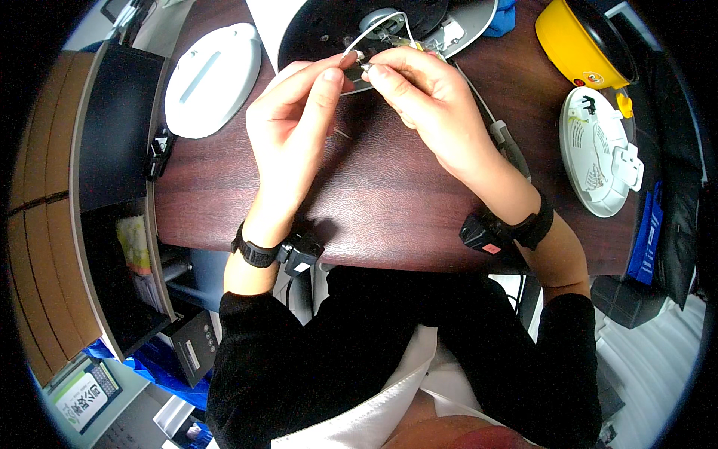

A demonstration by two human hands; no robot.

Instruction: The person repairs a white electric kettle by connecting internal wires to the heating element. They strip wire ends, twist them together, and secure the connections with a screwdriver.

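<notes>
At the top centre, my left hand (295,120) is closed in a pinch on a thin white wire (378,22) that loops upward. Close on its right, my right hand (426,105) pinches a small metal fitting (365,66) at the wire, its fingers curled. The two hands' fingertips almost meet. Behind them lies an open appliance body (314,30), dark inside with a light outer shell, a round metal piece and loose wiring. A thicker grey cord (499,131) runs beside my right hand. Both wrists wear black straps with small boxes.
A white oval cover (213,78) lies at the left of the dark wooden desk (374,209). At the right are a yellow pot (576,41) and a white plastic base (594,150). Blue cloth (499,15) sits at the back. Shelving (112,142) with cardboard boxes stands left.
</notes>
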